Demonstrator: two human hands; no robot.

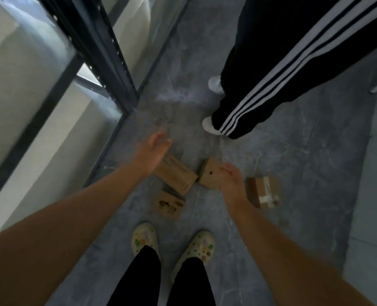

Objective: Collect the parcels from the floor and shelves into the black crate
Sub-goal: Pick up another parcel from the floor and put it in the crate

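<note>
The collecting is looking barely begun: four cardboard parcels are lying on the grey floor [293, 151] just ahead of the person's feet, and nothing is being held. The long parcel [176, 175] is lying at a slant, its near end almost touching the square parcel [209, 176]; the printed parcel [168, 205] is sitting just in front of the long one, and the taped parcel [263, 192] is lying apart on the right. The left hand [153, 151] is hovering over the far end of the long parcel with its grip spread apart and empty; the right hand [233, 184] is hanging over the square parcel, fingers loosely apart, and whether they are touching the cardboard is hard to tell through the blur. The black crate is not showing anywhere, so how much is already inside it cannot be judged. The metal shelving [108, 54] on the left is being cut off by the frame, its shelves smeared, and any parcels there are unreadable. A second person's striped trouser legs [271, 69] are standing just beyond the parcels
</note>
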